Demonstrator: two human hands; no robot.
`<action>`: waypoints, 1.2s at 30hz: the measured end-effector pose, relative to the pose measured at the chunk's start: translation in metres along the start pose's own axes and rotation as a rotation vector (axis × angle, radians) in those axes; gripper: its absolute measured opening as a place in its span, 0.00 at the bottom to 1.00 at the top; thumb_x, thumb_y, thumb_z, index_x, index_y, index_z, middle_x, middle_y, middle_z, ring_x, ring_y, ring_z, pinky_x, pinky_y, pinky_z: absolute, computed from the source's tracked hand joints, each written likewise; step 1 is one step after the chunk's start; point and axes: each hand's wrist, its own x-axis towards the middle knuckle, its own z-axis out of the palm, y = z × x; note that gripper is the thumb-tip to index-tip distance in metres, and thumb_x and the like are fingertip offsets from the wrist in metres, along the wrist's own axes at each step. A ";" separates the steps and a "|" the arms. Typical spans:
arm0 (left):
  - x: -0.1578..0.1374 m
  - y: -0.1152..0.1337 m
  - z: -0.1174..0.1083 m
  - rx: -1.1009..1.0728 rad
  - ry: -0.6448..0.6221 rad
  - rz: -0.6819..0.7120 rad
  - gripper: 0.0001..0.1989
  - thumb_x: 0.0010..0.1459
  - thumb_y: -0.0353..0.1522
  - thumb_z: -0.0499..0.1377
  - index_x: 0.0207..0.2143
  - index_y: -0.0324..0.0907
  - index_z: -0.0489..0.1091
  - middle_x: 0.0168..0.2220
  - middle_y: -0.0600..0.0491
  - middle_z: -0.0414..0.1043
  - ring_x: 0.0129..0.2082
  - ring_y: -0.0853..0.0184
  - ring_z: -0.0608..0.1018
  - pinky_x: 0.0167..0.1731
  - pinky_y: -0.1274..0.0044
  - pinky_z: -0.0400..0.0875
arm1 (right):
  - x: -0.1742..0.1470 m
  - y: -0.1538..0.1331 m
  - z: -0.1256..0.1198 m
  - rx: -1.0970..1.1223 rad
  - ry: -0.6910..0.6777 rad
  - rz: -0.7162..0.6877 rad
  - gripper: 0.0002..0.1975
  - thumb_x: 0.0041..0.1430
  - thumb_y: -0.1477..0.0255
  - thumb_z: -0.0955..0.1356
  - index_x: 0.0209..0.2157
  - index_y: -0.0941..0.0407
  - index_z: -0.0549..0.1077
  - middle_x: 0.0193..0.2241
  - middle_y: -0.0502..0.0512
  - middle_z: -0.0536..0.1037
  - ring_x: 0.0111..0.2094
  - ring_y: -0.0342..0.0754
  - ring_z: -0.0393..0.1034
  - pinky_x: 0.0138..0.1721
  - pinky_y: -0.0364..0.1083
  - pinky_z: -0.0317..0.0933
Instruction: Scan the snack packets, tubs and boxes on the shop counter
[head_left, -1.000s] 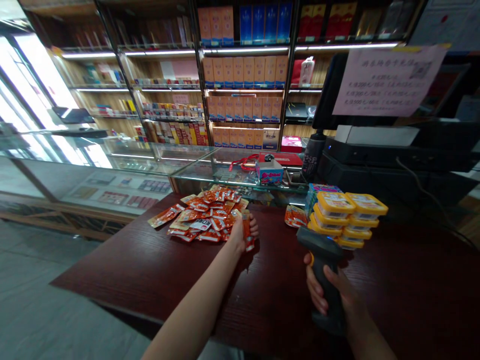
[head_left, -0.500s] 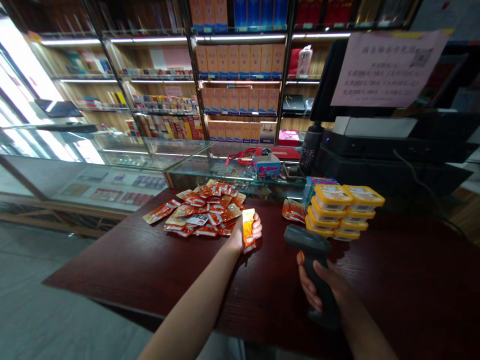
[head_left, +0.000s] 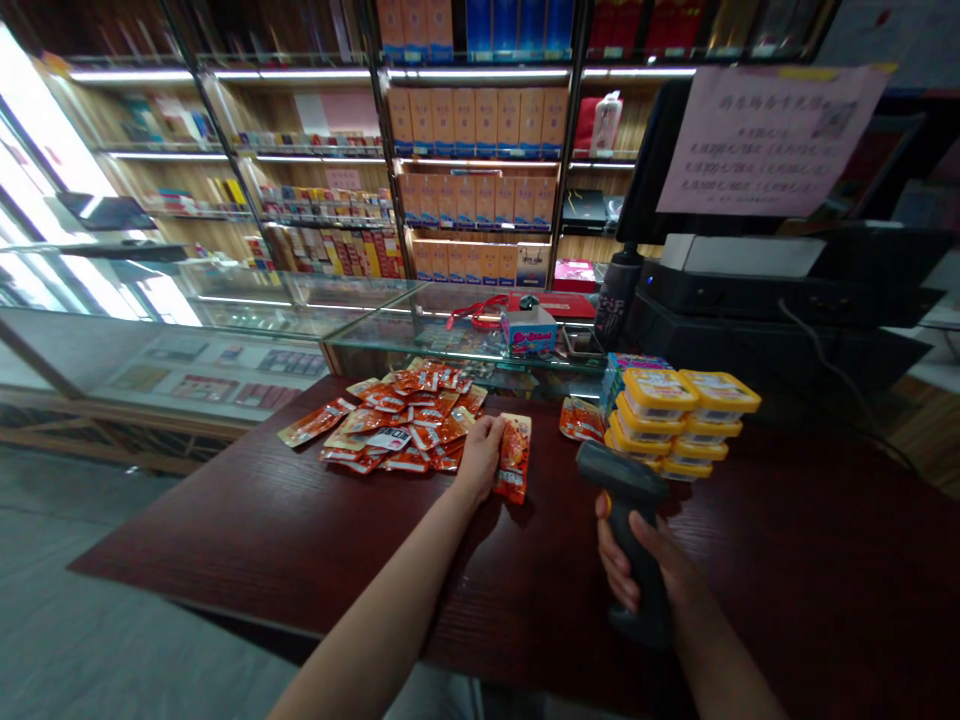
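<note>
My left hand (head_left: 480, 456) grips an orange snack packet (head_left: 514, 458) by its left edge, with the printed face showing. Just left of it lies a loose pile of similar orange packets (head_left: 405, 420) on the dark wooden table (head_left: 360, 560). My right hand (head_left: 637, 560) is wrapped around the handle of a black barcode scanner (head_left: 622, 475), whose head points left toward the packet. Beyond the scanner, yellow-lidded tubs (head_left: 660, 395) stand stacked in two columns. An orange packet (head_left: 582, 419) lies flat at the left of the tubs.
A glass display counter (head_left: 375, 325) runs along the table's far side, with a small colourful box (head_left: 529, 332) on it. At the right stands a monitor with a paper sign (head_left: 772, 140) over black equipment (head_left: 765, 300). Shelves of boxes (head_left: 476, 200) line the back wall.
My left hand has turned the packet so its printed face shows, and the grip is now on its left edge. The scanner has shifted only slightly in my right hand.
</note>
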 end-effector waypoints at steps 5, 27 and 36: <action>0.024 0.014 0.012 0.466 0.076 0.232 0.07 0.53 0.29 0.55 0.23 0.40 0.65 0.23 0.56 0.66 0.29 0.69 0.69 0.32 0.78 0.65 | 0.002 0.000 -0.003 0.061 0.059 -0.068 0.13 0.59 0.59 0.66 0.39 0.54 0.67 0.18 0.43 0.67 0.12 0.36 0.56 0.12 0.35 0.54; -0.011 0.037 -0.038 0.822 -0.619 0.334 0.08 0.52 0.29 0.57 0.28 0.45 0.77 0.38 0.49 0.77 0.41 0.62 0.76 0.46 0.72 0.67 | 0.001 -0.007 -0.002 0.158 0.096 -0.140 0.12 0.60 0.60 0.65 0.39 0.54 0.68 0.18 0.43 0.64 0.12 0.35 0.52 0.12 0.34 0.54; 0.005 0.006 0.005 1.167 -0.712 0.496 0.19 0.54 0.37 0.58 0.49 0.43 0.71 0.53 0.44 0.68 0.53 0.56 0.70 0.54 0.68 0.62 | 0.004 -0.005 -0.011 0.145 0.071 -0.129 0.12 0.59 0.60 0.66 0.39 0.54 0.69 0.18 0.44 0.66 0.13 0.36 0.55 0.12 0.35 0.57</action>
